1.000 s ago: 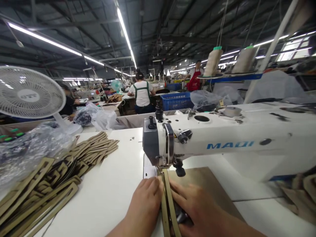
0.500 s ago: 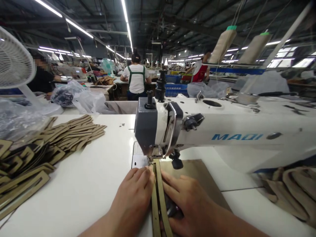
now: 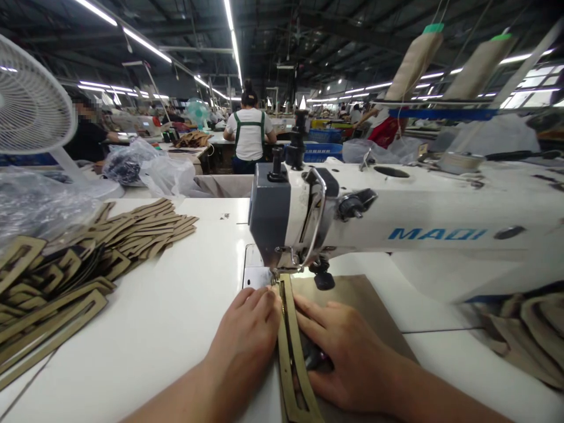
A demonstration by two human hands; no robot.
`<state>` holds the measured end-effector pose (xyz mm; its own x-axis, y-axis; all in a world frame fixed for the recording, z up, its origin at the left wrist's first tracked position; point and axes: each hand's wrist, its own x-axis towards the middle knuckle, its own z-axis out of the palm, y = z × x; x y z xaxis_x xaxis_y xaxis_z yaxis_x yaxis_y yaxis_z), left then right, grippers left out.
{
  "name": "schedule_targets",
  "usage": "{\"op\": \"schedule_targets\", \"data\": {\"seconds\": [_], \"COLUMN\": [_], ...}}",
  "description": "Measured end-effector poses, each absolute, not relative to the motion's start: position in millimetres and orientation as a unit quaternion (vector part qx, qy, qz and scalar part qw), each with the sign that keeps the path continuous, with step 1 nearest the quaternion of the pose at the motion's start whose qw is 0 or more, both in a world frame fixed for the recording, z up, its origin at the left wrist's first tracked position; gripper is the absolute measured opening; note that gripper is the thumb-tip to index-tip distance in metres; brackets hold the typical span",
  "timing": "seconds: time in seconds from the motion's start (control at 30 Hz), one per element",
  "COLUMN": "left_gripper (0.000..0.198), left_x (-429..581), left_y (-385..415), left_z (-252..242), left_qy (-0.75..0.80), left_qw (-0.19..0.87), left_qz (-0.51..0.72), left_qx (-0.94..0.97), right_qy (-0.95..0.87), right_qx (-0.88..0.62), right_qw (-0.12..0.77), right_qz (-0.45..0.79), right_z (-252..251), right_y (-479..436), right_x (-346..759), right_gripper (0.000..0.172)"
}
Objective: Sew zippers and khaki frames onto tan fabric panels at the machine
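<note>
A long tan slotted frame [image 3: 297,352] with metal zipper teeth in its slot lies on a brown fabric panel [image 3: 352,288]. Its far end runs under the needle area of a white sewing machine [image 3: 352,229]. My left hand [image 3: 251,329] presses on the frame's left edge near the needle, fingers curled together. To the right, my right hand [image 3: 348,346] rests on the panel with its fingers stretched out flat beside the frame. Under that palm sits a dark, shiny object [image 3: 315,357], mostly hidden; whether it is held I cannot tell.
Tan slotted frames [image 3: 57,311] are piled on the white table [image 3: 176,329] at left, near clear plastic bags [image 3: 39,200] and a white fan [image 3: 35,100]. Folded brown fabric [image 3: 524,335] lies at right. Thread cones [image 3: 414,67] stand above the machine. Co-workers sit farther back.
The view has shifted, moving the scene right and slightly up. The slotted frame has slid a little forward, and the near end of its slot now shows. Both hands stay close to the needle.
</note>
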<state>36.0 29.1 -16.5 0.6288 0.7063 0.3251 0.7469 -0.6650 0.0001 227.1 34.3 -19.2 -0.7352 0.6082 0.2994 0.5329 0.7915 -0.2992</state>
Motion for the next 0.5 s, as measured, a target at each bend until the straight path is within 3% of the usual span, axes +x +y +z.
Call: {"op": "schedule_targets", "data": {"seconds": [0.5], "left_gripper": [0.017], "left_x": [35.3], "left_y": [37.6], "left_z": [-12.4], "left_qy": [-0.400], "left_qw": [0.109], "left_qz": [-0.119], "left_qx": [-0.902], "right_qy": [-0.928], "right_qx": [-0.319], "right_qw": [0.185], "right_qz": [0.062], "right_z": [-22.9], "right_y": [39.3], "right_x": [232.8], "right_gripper": [0.064]}}
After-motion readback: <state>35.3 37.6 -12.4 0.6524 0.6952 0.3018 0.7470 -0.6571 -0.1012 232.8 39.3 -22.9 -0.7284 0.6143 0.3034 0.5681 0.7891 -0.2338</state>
